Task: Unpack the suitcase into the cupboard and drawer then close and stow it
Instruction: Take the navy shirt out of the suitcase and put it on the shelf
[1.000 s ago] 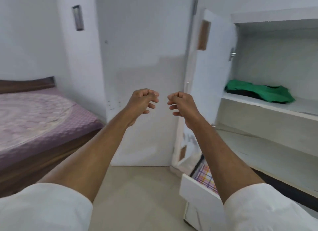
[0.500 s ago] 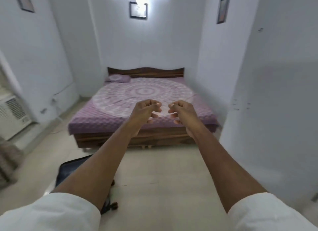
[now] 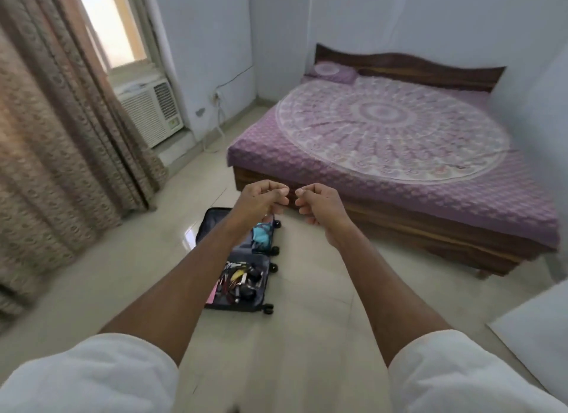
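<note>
Suitcase (image 3: 238, 259) lies open on the floor (image 3: 307, 335), left of the bed (image 3: 384, 154), with small items inside. Left hand (image 3: 261, 199) and right hand (image 3: 319, 208) are raised above it, fingers curled, holding nothing. Best: step close, crouch, lift items singly. Bare floor lies between suitcase and bed; curtain (image 3: 55, 142) further left.

Purple bed (image 3: 522, 215) with white mandala print, right; beige patterned curtain (image 3: 46, 166), left; dark suitcase (image 3: 215, 225), centre; cream floor (image 3: 307, 335).
</note>
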